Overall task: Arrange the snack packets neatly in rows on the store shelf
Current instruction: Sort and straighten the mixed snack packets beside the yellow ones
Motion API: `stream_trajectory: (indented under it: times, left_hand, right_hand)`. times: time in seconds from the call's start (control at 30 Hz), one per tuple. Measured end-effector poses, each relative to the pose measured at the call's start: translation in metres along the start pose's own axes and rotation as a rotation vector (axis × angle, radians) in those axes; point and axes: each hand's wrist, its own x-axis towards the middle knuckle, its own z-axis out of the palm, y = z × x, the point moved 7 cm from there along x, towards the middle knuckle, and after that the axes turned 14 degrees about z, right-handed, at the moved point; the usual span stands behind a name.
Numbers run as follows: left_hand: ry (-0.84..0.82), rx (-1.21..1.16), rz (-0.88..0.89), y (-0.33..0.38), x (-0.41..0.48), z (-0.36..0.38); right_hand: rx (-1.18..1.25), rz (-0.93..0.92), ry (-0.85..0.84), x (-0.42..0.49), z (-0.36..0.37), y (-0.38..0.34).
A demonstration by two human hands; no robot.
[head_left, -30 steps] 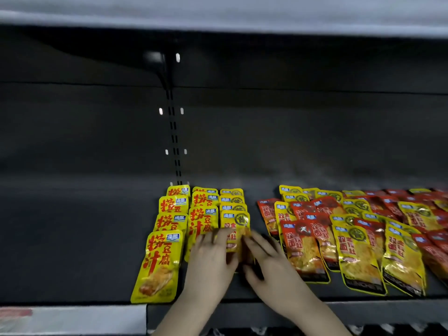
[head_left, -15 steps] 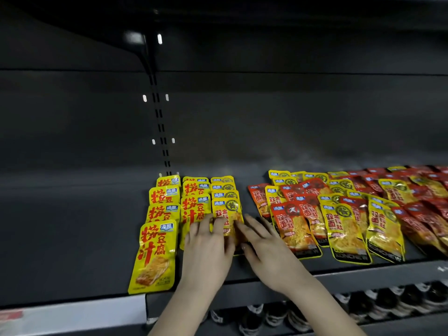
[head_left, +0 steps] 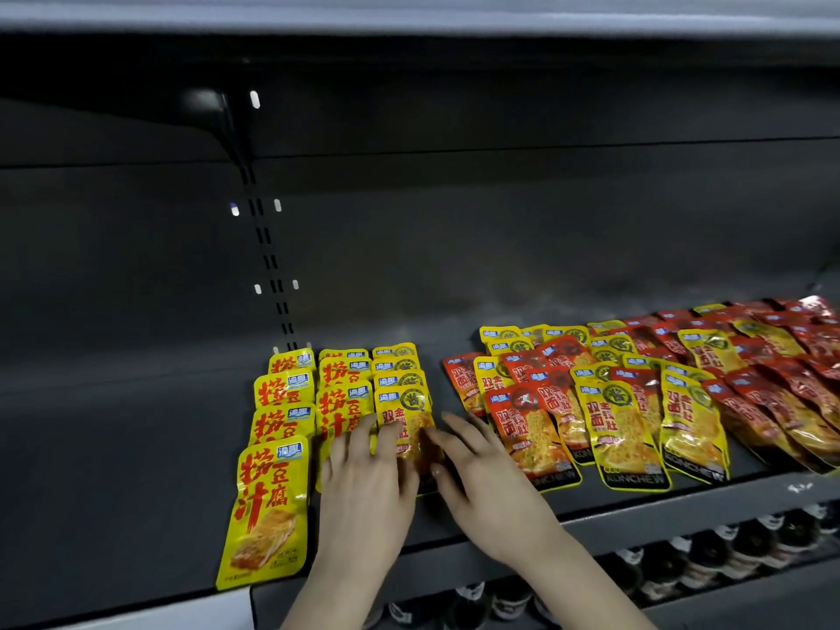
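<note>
Three tidy rows of yellow snack packets lie on the dark shelf. The left row's front packet shows a tofu picture. My left hand lies flat on the front of the middle row, fingers straight. My right hand rests beside it, its fingers touching the front yellow packet of the third row from the right. To the right lies a loose spread of red and yellow packets, overlapping and tilted.
The shelf's left half and back are bare dark metal. A slotted upright runs up the back wall. An upper shelf overhangs. Below the front edge stand dark bottles with white caps.
Both hands stay on the front packets of the middle and third rows and barely shift. The view tilted down and then back up.
</note>
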Motion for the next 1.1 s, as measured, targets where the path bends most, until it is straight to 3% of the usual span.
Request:
stream_trajectory:
  times: [0.23,0.43,0.77,0.93,1.1]
  left_hand:
    - [0.056,-0.022,0.019,0.009,0.011,-0.004]
    - [0.126,-0.126,0.084,0.057,0.045,-0.006]
    - [0.029,-0.309,0.230,0.163,0.083,0.020]
    - [-0.040,-0.395,0.180,0.192,0.092,0.034]
    - [-0.083,-0.326,0.130,0.201,0.094,0.041]
  right_hand:
    - [0.105,-0.051,0.074,-0.001,-0.010,-0.003]
    - [0.108,0.015,0.113,0.006,-0.047,0.040]
    - [-0.008,0.189,0.169,0.007,-0.111,0.158]
    - [-0.134,0.251,0.075,-0.003,-0.115,0.193]
    - [-0.146,0.207,0.062,-0.007,-0.112,0.197]
